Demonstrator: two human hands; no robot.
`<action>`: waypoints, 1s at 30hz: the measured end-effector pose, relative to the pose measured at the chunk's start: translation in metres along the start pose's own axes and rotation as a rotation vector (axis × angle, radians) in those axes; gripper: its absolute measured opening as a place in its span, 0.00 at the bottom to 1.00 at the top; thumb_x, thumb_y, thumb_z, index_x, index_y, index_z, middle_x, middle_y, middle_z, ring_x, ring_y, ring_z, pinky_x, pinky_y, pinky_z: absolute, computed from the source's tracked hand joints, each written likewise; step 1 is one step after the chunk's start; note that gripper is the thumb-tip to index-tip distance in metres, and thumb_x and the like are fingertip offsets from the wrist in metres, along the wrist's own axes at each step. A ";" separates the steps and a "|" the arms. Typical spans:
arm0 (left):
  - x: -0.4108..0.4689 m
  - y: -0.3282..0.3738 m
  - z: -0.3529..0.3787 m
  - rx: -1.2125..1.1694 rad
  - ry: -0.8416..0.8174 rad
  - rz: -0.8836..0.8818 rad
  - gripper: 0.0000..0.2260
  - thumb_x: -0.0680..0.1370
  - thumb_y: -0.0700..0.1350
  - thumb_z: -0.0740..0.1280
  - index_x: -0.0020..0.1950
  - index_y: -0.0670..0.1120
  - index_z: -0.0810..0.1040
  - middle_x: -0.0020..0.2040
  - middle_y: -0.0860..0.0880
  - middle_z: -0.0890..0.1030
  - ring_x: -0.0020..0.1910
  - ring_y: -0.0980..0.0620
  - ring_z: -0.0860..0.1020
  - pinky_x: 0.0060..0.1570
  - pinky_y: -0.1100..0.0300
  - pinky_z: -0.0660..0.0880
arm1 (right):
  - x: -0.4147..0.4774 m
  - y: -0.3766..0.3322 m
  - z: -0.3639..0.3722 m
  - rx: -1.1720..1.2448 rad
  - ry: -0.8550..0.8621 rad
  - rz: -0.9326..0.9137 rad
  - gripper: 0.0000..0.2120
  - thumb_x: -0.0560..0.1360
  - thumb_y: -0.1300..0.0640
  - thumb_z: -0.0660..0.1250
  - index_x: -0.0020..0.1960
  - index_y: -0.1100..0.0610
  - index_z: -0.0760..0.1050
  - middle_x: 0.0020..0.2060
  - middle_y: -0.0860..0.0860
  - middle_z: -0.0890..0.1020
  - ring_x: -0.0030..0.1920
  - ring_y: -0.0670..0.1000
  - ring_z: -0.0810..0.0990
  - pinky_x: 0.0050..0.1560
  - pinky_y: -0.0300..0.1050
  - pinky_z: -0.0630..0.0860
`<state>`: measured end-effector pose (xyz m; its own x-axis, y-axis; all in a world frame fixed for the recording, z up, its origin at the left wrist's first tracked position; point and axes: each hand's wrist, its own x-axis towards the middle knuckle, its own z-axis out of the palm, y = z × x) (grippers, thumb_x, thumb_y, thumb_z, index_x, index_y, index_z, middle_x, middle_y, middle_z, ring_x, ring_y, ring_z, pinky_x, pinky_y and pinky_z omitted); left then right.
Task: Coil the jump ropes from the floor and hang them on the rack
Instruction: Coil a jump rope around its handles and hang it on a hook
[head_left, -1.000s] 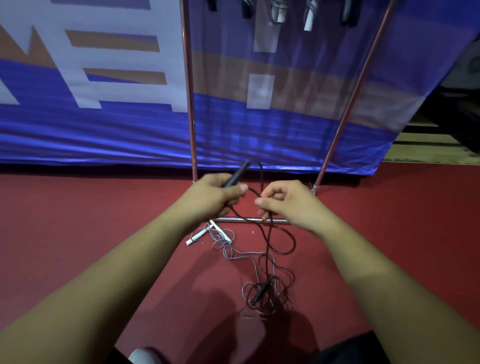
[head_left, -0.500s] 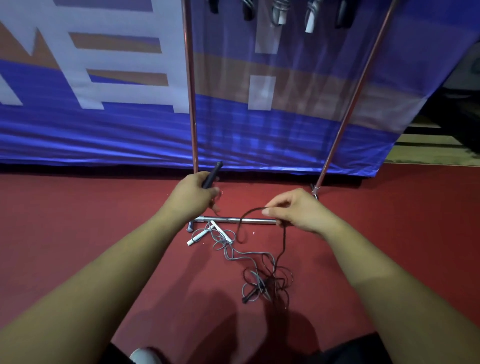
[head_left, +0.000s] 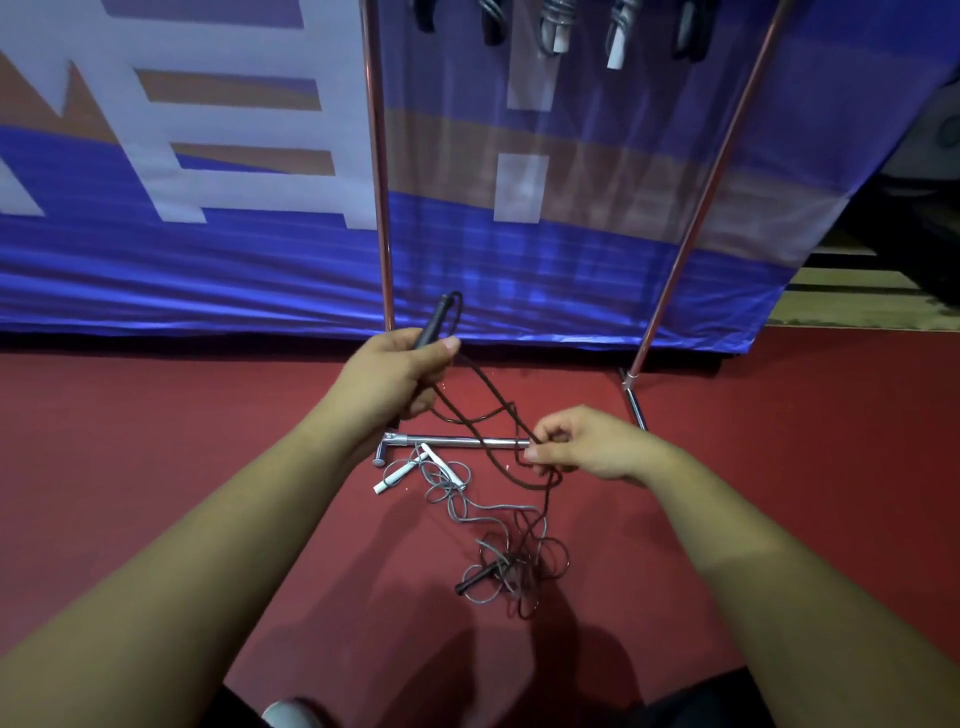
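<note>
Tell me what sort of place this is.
Probably a gym or sports hall: a red floor, a metal rack with coiled jump ropes hung along its top, and a big blue banner stretched behind it.

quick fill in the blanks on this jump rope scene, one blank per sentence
1. The left hand grips the black rope by its ____.
2. The right hand pinches its cord, while its second handle lies on the ____.
3. The grey rope beside the rack's base bar has ____ handles.
Missing words: handle; floor; white.
</note>
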<state>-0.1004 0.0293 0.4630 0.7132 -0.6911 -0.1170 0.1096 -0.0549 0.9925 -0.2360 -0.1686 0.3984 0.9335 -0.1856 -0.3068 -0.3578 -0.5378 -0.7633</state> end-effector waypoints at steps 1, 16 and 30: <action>0.002 -0.002 -0.005 -0.007 0.035 -0.009 0.11 0.81 0.41 0.66 0.38 0.45 0.72 0.30 0.49 0.69 0.20 0.55 0.63 0.20 0.66 0.57 | 0.002 0.006 -0.001 -0.031 0.032 0.014 0.08 0.77 0.56 0.71 0.44 0.61 0.81 0.34 0.46 0.83 0.32 0.39 0.74 0.40 0.36 0.69; 0.002 -0.006 -0.002 0.449 0.189 0.233 0.08 0.79 0.37 0.68 0.54 0.49 0.80 0.37 0.51 0.81 0.30 0.56 0.81 0.40 0.61 0.74 | -0.009 -0.049 0.006 -0.018 0.468 -0.204 0.10 0.78 0.54 0.68 0.42 0.58 0.81 0.24 0.47 0.70 0.27 0.45 0.67 0.32 0.45 0.67; 0.012 0.001 -0.006 0.284 0.212 0.103 0.11 0.77 0.48 0.73 0.40 0.45 0.75 0.25 0.52 0.66 0.19 0.57 0.63 0.21 0.66 0.59 | 0.006 0.002 -0.001 -0.246 0.122 0.071 0.08 0.77 0.57 0.70 0.43 0.62 0.80 0.32 0.50 0.81 0.35 0.49 0.77 0.42 0.47 0.77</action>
<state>-0.0873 0.0255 0.4625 0.8413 -0.5405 0.0081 -0.1450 -0.2112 0.9666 -0.2311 -0.1712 0.3957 0.9075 -0.3198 -0.2725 -0.4201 -0.7003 -0.5772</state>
